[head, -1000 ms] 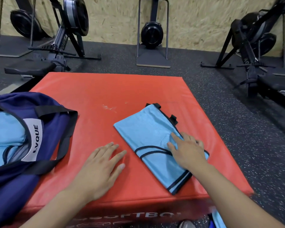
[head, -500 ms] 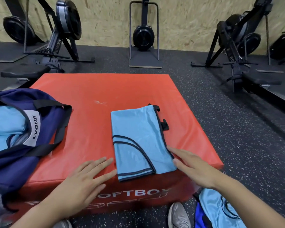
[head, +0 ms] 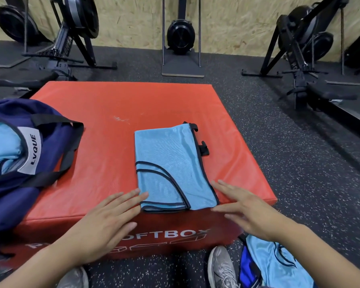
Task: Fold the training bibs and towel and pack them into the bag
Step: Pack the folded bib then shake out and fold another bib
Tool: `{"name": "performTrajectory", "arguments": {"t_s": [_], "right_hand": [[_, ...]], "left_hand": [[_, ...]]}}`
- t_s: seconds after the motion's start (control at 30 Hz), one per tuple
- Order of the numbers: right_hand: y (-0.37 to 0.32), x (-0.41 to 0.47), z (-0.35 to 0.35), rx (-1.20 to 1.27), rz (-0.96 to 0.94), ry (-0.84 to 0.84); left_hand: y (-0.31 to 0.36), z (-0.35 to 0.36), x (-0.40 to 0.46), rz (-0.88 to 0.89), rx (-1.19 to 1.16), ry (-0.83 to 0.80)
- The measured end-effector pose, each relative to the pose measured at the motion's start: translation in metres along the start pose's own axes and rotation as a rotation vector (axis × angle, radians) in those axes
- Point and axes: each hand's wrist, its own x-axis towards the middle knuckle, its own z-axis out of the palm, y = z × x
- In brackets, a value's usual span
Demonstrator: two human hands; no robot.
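Observation:
A folded light-blue training bib (head: 170, 163) with black trim lies on the red soft box (head: 116, 104), near its front edge. My left hand (head: 104, 223) is flat with straight fingers, its fingertips touching the bib's near left corner. My right hand (head: 247, 210) hovers with spread fingers just beside the bib's near right corner. The navy bag (head: 50, 129) sits open at the box's left side, with light-blue fabric (head: 2, 140) inside it. More light-blue bibs (head: 279, 265) lie on the floor at the lower right.
Rowing machines (head: 71, 28) and a stand (head: 181, 38) line the back wall on the dark rubber floor (head: 299, 163). My grey shoes (head: 222, 269) show below the box's front face.
The bib has been turned from a diagonal lie to square with the front edge. My right hand came off it and now sits at its right corner; my left hand moved up to its left corner.

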Motion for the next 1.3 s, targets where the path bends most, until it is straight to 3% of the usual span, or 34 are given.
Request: {"name": "performTrajectory", "arguments": {"t_s": [0.43, 0.7, 0.87, 1.0, 1.07, 1.17, 1.3], "right_hand": [[-0.012, 0.029, 0.000, -0.047, -0.046, 0.056], [-0.058, 0.037, -0.043, 0.354, 0.046, 0.339], [-0.062, 0.067, -0.056, 0.703, 0.134, 0.446], [-0.044, 0.113, -0.048, 0.804, 0.304, 0.444], [-0.033, 0.136, -0.038, 0.819, 0.412, 0.416], [-0.016, 0.158, -0.012, 0.725, 0.569, 0.359], [-0.006, 0.173, -0.002, 0.577, 0.583, 0.424]], "left_hand": [[-0.007, -0.009, -0.015, -0.062, -0.255, 0.060], [0.014, -0.073, -0.005, -0.179, -0.695, 0.279], [0.007, -0.085, 0.023, -0.437, -0.912, 0.463], [-0.019, -0.064, 0.061, -0.578, -1.014, 0.443], [-0.033, -0.044, 0.078, -0.651, -1.050, 0.348], [-0.048, -0.010, 0.087, -0.717, -0.931, 0.218], [-0.054, 0.005, 0.092, -0.665, -0.798, 0.245]]}}
